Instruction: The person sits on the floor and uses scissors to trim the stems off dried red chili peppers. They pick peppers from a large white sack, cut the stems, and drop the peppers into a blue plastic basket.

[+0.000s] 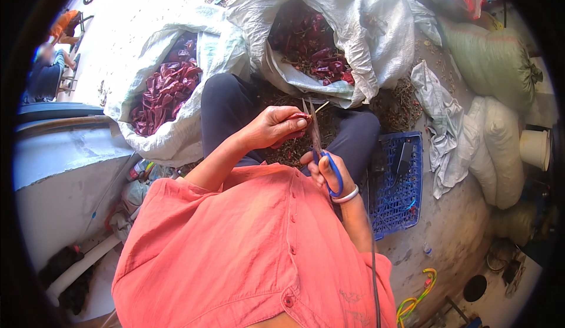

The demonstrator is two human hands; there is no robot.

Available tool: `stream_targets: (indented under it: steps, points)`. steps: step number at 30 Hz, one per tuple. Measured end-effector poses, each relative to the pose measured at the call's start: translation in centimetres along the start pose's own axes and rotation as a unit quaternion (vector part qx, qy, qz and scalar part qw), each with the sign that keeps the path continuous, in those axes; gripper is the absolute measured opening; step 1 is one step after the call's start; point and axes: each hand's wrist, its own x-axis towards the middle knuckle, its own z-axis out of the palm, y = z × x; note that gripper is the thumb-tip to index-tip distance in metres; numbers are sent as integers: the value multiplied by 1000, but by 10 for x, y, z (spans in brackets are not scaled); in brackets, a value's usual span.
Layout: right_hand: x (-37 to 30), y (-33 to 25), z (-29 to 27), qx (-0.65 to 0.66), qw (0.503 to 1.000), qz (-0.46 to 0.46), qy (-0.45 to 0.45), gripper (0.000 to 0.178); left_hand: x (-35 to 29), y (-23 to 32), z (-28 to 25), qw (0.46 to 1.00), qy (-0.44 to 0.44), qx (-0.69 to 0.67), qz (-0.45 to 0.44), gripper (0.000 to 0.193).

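A: What holds the left hand [272,126]?
B: It pinches a dried red chili [299,116], in front of the knees.
A: And the right hand [327,174]?
B: It is closed on blue-handled scissors [321,148], the blades up, touching the chili. A blue crate [398,198] is just beside.

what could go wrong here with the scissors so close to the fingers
1. The left hand pinches a dried red chili right at the open blades of the blue-handled scissors in the right hand; a fingertip could likely get nicked.
2. Cut pieces may fall onto the lap and the stem litter instead of into the white sack of chilies at the person's left.
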Motion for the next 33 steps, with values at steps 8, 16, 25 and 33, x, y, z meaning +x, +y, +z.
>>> stream_targets:
  steps: [8,16,25,33]
  points:
    - [-5,-33,-9,-414,904,-76,74,76,-1,5,-5,999,-41,34,-4,18]
    - [-1,-21,-1,-505,847,-126,109,59,3,3,-4,972,-27,172,159,14]
    - [3,-5,11,-494,842,-50,209,31,9,-33,6,1000,7,-2,-7,14]
    - [10,43,3,-520,815,-13,255,34,7,-67,16,992,61,-76,-79,23]
